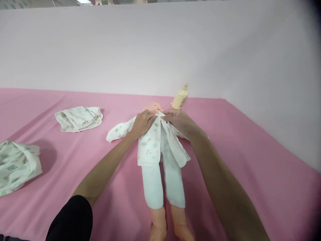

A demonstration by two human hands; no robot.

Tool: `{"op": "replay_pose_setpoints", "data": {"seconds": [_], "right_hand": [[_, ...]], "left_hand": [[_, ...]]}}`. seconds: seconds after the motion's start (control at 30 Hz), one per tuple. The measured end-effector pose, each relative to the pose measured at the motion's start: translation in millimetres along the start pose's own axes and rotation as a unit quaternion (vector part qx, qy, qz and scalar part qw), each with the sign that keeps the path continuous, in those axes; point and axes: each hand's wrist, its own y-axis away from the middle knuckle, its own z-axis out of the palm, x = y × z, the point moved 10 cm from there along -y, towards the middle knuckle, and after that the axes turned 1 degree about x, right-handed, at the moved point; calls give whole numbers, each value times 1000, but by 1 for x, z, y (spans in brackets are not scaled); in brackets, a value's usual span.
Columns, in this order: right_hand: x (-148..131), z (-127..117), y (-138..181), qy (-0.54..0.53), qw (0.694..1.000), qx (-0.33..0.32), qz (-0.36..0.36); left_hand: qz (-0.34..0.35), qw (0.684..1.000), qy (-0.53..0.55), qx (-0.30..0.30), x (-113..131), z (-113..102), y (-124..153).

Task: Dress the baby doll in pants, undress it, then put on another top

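A baby doll (153, 201) lies on its back, head away from me, its bare lower legs towards me. It wears a white jacket (149, 149) with small green prints and sleeves spread to both sides. The jacket front hangs apart below the neck, over a pale body and legs. My left hand (143, 123) pinches the jacket's left front edge near the collar. My right hand (179, 119) pinches the other front edge beside it, just under the doll's chin. Whether a fastener lies between the fingers is too small to tell.
A pale yellow pump bottle (180, 97) stands behind the doll near the white wall (112, 50). On the pink sheet (100, 187), a folded printed cloth (79, 118) lies at the left, with another bunched printed cloth (18, 165) nearer me at the left edge.
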Motion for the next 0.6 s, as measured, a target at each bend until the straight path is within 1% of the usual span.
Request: {"op": "replay_pose_setpoints", "data": {"seconds": [0.1,0.17,0.33,0.43,0.5,0.6], "right_hand": [[-1,1,-1,11,1000,-2,-12],[-4,1,-1,34,999,1,-34],[-18,3,2,138,985,19,-102],[-30,11,6,222,963,31,-149],[-36,18,8,284,942,34,-176],[-41,29,11,373,906,17,-200]], "left_hand": [[-2,1000,9,0,-1,0,0],[-8,1000,14,-4,-2,1,0],[-15,1000,18,-14,-3,2,-1],[-5,1000,9,-18,-1,3,0],[6,1000,6,-15,0,3,0],[18,1000,14,-6,-1,2,1]]}}
